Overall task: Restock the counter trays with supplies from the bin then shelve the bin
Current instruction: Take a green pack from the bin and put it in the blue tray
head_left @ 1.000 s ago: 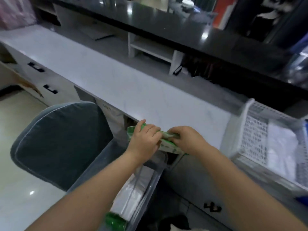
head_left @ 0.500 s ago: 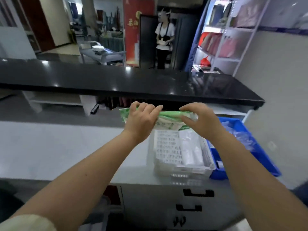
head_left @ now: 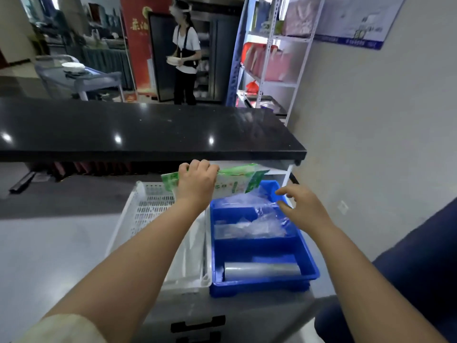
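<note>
My left hand grips a green and white packet and holds it over the far end of the blue tray. My right hand hovers open over the tray's far right corner, its fingers by clear plastic bags lying in the middle compartment. A grey roll lies in the tray's near compartment. A white perforated tray stands to the left of the blue one, with white bags in it. The bin is out of view.
Both trays sit on a grey counter above drawers with black handles. A raised black countertop runs behind. A person stands beyond it near a metal shelf. A dark blue chair is at the right.
The packet went from the bin beside the chair up to the counter trays. My right hand has let go of it and now hovers over the blue tray.
</note>
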The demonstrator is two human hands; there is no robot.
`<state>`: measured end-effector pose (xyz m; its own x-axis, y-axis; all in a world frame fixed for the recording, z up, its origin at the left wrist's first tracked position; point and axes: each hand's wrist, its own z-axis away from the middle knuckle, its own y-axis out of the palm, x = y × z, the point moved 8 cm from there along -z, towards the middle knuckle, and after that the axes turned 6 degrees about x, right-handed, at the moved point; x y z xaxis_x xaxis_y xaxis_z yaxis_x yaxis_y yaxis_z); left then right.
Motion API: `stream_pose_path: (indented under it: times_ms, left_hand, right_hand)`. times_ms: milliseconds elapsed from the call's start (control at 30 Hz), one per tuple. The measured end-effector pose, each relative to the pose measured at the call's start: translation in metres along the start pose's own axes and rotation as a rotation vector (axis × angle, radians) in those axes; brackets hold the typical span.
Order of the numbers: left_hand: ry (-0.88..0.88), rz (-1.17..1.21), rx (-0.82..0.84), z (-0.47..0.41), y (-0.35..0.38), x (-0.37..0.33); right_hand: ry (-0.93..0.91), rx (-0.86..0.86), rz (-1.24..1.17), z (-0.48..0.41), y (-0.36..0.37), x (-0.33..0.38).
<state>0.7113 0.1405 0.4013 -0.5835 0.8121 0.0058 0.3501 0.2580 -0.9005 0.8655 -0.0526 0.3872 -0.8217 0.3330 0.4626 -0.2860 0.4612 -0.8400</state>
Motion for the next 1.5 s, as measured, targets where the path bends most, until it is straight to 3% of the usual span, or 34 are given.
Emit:
stream_pose_path:
  times_ms: [233,667,1133,1500]
  left_hand:
    - [0.059,0.093,-0.033,-0.055,0.025,-0.021]
    - [0.128,0.295,-0.041,-0.120,0.075,-0.024]
    - [0.030,0.301,-0.030,-0.128,0.084,-0.027]
    - [0.012,0.285,-0.032,-0.117,0.086,-0.037]
  right_hand:
    - [0.040,0.220,0.013,-0.046,0.061,-0.055]
    - [0.102,0.326,0.119,-0.112,0.142,-0.099]
    - [0.167,0.903,0.212,-0.150,0.223,-0.108]
    - [0.085,0.921,0.330,-0.130,0.223,-0.108]
